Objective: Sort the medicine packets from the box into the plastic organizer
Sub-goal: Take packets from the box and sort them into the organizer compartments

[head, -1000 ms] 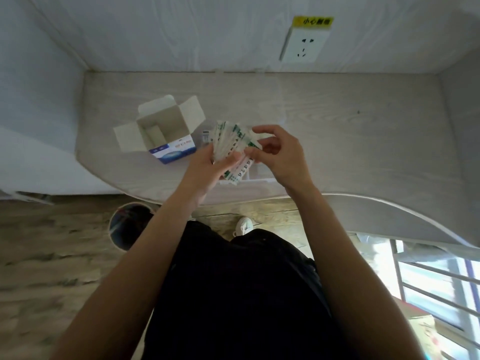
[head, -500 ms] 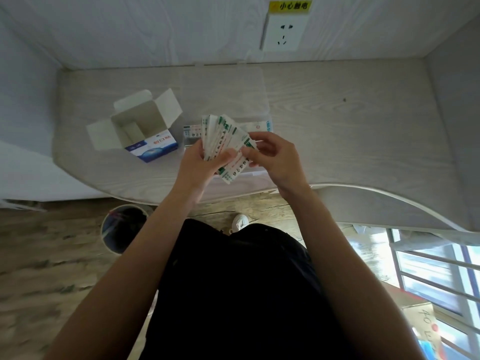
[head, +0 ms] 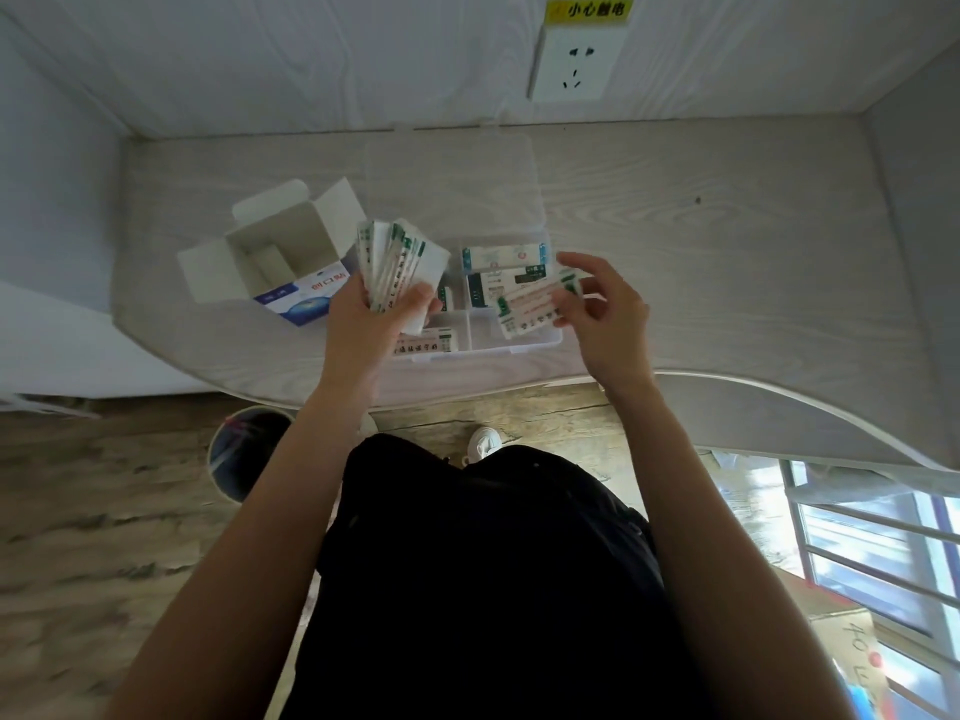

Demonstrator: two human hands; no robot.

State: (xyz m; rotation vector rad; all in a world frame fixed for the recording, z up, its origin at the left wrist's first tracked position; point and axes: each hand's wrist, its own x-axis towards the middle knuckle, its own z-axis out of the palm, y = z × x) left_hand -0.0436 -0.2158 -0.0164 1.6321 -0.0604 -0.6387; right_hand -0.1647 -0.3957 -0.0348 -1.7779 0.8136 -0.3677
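My left hand (head: 363, 324) grips a fanned stack of white and green medicine packets (head: 397, 262) above the left side of the clear plastic organizer (head: 514, 348). My right hand (head: 605, 309) pinches a single packet (head: 535, 306) over the organizer's right front compartment. Other packets lie in the compartments: one in the back (head: 506, 254) and one in the front left (head: 423, 343). The organizer's clear lid (head: 452, 184) lies open behind it. The open white and blue box (head: 280, 262) stands on the desk to the left, flaps spread.
The pale wood desk (head: 727, 283) has a curved front edge and walls at the back and on both sides. A wall socket (head: 571, 65) sits above the desk. A round bin (head: 244, 449) stands on the floor below left. A window railing (head: 878, 553) is at the lower right.
My right hand has pulled one packet out of the fanned stack and carried it rightward over the organizer. The hands have separated, uncovering the compartments.
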